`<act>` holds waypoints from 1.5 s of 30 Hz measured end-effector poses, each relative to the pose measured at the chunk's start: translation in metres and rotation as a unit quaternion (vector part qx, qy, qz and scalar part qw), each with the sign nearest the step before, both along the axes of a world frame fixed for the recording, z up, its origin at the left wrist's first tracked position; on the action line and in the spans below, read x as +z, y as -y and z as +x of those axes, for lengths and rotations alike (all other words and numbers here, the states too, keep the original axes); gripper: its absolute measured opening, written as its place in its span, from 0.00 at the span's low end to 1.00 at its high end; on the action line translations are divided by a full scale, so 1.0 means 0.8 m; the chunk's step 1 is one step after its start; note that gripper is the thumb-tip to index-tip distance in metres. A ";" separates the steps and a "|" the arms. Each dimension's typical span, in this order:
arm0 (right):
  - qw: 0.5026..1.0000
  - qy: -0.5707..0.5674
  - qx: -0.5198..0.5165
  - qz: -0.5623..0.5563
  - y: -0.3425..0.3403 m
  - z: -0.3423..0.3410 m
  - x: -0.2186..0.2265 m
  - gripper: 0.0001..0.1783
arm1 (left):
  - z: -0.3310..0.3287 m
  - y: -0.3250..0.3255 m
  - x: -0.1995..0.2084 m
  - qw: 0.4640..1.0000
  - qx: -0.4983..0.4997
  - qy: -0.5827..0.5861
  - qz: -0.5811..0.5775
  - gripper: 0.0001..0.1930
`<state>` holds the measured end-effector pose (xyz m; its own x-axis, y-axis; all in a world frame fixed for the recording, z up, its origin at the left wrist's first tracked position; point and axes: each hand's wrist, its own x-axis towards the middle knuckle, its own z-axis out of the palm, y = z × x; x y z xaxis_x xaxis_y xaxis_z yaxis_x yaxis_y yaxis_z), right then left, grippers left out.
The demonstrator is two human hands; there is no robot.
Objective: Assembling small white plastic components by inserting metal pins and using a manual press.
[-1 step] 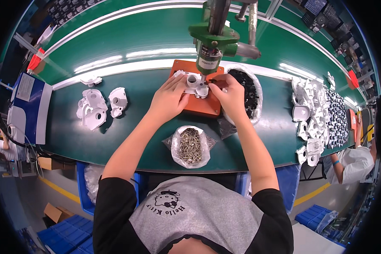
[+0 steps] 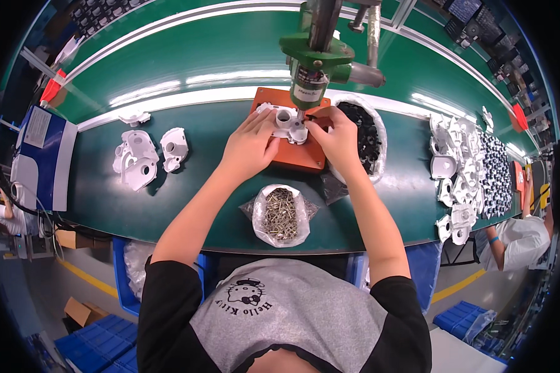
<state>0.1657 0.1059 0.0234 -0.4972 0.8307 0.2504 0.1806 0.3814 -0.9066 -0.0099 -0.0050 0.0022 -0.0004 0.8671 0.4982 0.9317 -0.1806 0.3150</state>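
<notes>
A white plastic housing [image 2: 297,135] with round openings lies on an orange block [image 2: 300,159], beneath a green press-like machine [image 2: 309,78]. The machine's thin metal tip reaches down to the housing. My left hand [image 2: 250,144] rests along the housing's left side, fingers over its edge and thumb at the near side, holding it. At the right of the housing, my right hand [image 2: 340,138] pinches a small black part [image 2: 312,117] close to the tip. Its fingertips partly hide that part.
Screws fill a clear bag [image 2: 281,216] in front of the block. Right of it stands a bag of black parts [image 2: 370,133]. More white housings [image 2: 135,158] lie at left, and a large pile [image 2: 460,168] at right. A co-worker's sleeve [image 2: 522,239] shows at far right.
</notes>
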 end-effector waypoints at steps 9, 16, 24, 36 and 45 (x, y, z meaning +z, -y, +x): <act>0.998 -0.010 0.002 0.067 -0.009 -0.017 -0.022 0.06 | -0.004 -0.003 0.009 1.000 -0.006 -0.009 -0.006 0.22; 0.982 0.038 0.028 0.184 -0.001 -0.018 -0.027 0.07 | 0.000 0.002 0.006 1.000 0.000 0.023 0.004 0.17; 0.943 0.118 0.089 0.299 0.014 -0.009 -0.016 0.11 | 0.008 -0.004 0.006 0.999 0.011 0.012 0.030 0.15; 0.968 0.052 0.126 0.210 0.095 0.037 0.008 0.11 | 0.010 -0.007 -0.006 0.996 0.032 -0.011 0.086 0.12; 0.916 0.187 0.239 0.263 0.133 0.060 0.004 0.11 | 0.013 -0.008 -0.007 0.994 0.032 -0.004 0.106 0.12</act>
